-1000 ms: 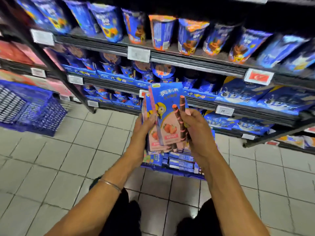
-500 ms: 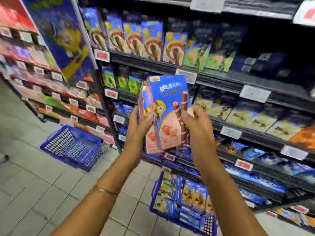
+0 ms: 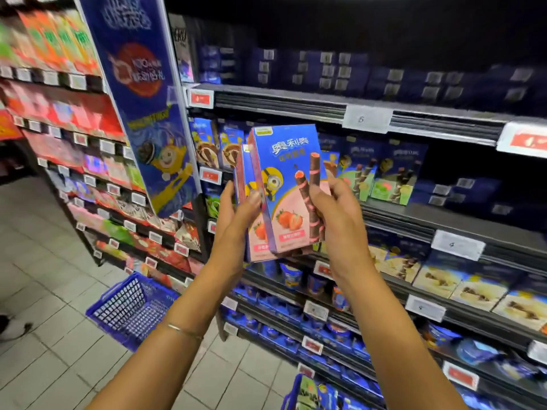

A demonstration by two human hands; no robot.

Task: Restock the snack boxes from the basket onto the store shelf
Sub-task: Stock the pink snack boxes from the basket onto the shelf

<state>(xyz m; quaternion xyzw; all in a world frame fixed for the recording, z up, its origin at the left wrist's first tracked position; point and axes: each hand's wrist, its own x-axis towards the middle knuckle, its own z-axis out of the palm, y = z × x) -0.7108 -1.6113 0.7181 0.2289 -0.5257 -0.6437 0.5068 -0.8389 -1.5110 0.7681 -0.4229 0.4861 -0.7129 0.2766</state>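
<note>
Fingers (image 3: 340, 190) of the right hand (image 3: 340, 223) are curled round the right edge of the front snack box (image 3: 284, 179), thumb on the printed face, the rest wrapped behind where I can't see them. Left hand (image 3: 236, 220) does the same on the other side, thumb pressed on the front and fingers out of sight at the back, so both hands are closed on a small stack of approx 2-3 boxes held upright, w/ the rear boxes (image 3: 244, 184) peeking out left of the front one. Stack sits in mid-air just in front of the shelf (image 3: 444, 211), level w/ the row of similar wafer boxes, not touching it yet. Imo these are light thin cardboard, stiff enough on the edges but the big faces will dent if squeezed, and glossy so they could slide against each other. Best grip is prob the narrow side edges near the middle, keeping the stack pinched flat. One basket (image 3: 130, 309) is on the floor below-left of the shelf, another basket (image 3: 299, 392) w/ stock sits right at its foot.
</note>
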